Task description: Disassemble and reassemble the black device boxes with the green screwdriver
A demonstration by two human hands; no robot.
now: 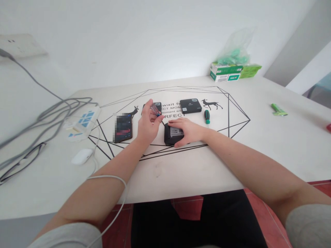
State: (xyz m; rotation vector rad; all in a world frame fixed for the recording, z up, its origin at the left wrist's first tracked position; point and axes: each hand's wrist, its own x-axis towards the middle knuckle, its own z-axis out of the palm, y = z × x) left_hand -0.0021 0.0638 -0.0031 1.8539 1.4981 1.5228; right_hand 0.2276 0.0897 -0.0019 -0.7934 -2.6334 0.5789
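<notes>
My left hand (149, 123) is closed round a screwdriver (155, 109) with a clear handle, its shaft pointing down toward a black box. That black box (171, 135), a white label on its upper face, lies on the table in front of me. Over its right side rests my right hand (186, 131), the fingers and thumb gripping its edges. Behind it are two more black boxes, one (190, 105) to the right and another (157, 104) partly hidden by my left hand. A green and black screwdriver (207, 117) lies right of my right hand.
Left of my left hand lies a phone (123, 128). Farther left are a power strip (84, 122), a white case (82, 156), glasses (23, 160) and grey cables (59, 106). Green boxes (226, 70) stand at the back right; a green packet (279, 109) is far right.
</notes>
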